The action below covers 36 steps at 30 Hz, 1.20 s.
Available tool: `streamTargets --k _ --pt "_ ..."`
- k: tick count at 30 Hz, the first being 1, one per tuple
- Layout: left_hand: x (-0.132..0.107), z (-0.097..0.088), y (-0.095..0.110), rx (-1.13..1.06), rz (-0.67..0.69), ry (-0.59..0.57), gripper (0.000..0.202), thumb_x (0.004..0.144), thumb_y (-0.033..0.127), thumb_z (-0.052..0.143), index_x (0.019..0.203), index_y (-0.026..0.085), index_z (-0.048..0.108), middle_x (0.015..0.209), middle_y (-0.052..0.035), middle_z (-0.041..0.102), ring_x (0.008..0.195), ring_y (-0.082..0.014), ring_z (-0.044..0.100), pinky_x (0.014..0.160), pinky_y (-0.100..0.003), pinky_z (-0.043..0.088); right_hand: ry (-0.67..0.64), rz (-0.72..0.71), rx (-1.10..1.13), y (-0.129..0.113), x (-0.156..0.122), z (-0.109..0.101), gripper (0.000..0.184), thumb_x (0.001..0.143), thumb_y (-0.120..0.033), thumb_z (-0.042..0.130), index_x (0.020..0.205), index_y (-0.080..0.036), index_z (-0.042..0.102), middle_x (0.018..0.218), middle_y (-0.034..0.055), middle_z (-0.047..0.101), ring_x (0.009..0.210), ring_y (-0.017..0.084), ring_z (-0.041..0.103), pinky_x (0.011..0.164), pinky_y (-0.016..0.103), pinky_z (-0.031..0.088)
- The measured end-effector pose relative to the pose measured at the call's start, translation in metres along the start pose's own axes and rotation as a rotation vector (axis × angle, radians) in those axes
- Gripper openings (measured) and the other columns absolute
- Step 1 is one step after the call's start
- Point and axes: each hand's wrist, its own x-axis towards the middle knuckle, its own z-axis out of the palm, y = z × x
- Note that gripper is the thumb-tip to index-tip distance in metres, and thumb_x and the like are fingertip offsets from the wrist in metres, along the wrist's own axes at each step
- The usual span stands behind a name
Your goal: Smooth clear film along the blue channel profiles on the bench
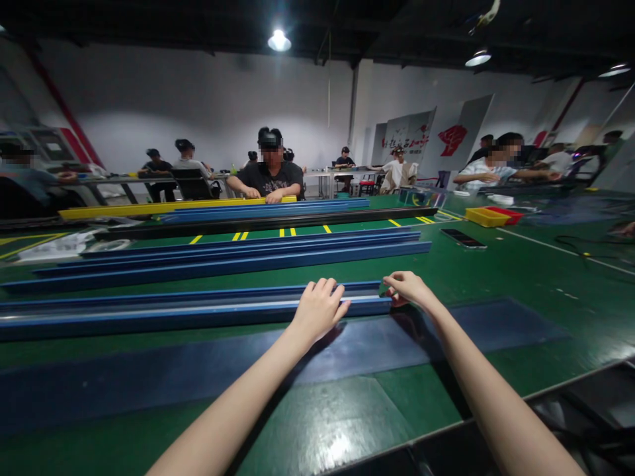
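Blue channel (198, 324) lies lengthwise on the green counter (516, 277), the left hand (318, 309) over it with fingers slightly spread, probably to steady it, while the right hand (411, 288) bends its fingers at the channel's end, their grip unclear.

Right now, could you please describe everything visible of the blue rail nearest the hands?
The blue rail is a long channel, open side up, with two raised walls and a paler floor, perhaps plastic. It lies on the green table, running beyond the picture's left edge. The left hand is over it, the right hand at its right end.
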Motion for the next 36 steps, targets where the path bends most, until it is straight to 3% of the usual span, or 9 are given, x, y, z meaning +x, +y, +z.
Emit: streamTargets --k 6,13,25,36 --pt "0.006 0.011 0.009 0.000 0.069 -0.034 0.031 0.085 0.043 0.040 0.089 0.017 0.055 0.089 -0.0077 0.058 0.084 -0.0215 0.051 0.069 -0.033 0.037 -0.126 -0.066 -0.017 0.004 0.004 -0.003 0.034 0.074 -0.045 0.050 0.059 -0.016 0.056 0.051 0.0010 0.057 0.041 0.010 0.054 0.037 0.019 0.044" --pt "0.006 0.018 0.012 -0.001 0.077 -0.012 0.029 0.085 0.040 0.042 0.089 0.015 0.055 0.090 -0.0102 0.058 0.085 -0.0224 0.053 0.071 -0.034 0.038 -0.311 -0.156 0.072 0.012 0.007 -0.004 0.044 0.072 -0.056 0.047 0.061 -0.015 0.056 0.050 -0.0007 0.052 0.045 0.009 0.052 0.039 0.019 0.044" --pt "-0.001 0.017 0.017 0.057 0.033 0.045 0.026 0.086 0.034 0.041 0.099 0.017 0.056 0.097 -0.0097 0.060 0.088 -0.0223 0.053 0.070 -0.034 0.038 -0.239 -0.221 0.139 0.020 0.000 0.001 0.025 0.072 -0.036 0.046 0.058 -0.017 0.051 0.046 -0.0035 0.050 0.042 0.008 0.050 0.041 0.017 0.039" --pt "-0.008 0.027 0.016 0.077 0.017 0.131 0.023 0.087 0.028 0.040 0.098 0.019 0.058 0.092 -0.0064 0.061 0.082 -0.0195 0.054 0.066 -0.032 0.036 -0.168 -0.260 0.128 0.024 -0.009 0.001 0.020 0.069 -0.036 0.051 0.060 -0.017 0.052 0.045 -0.0034 0.052 0.043 0.009 0.050 0.043 0.019 0.038"
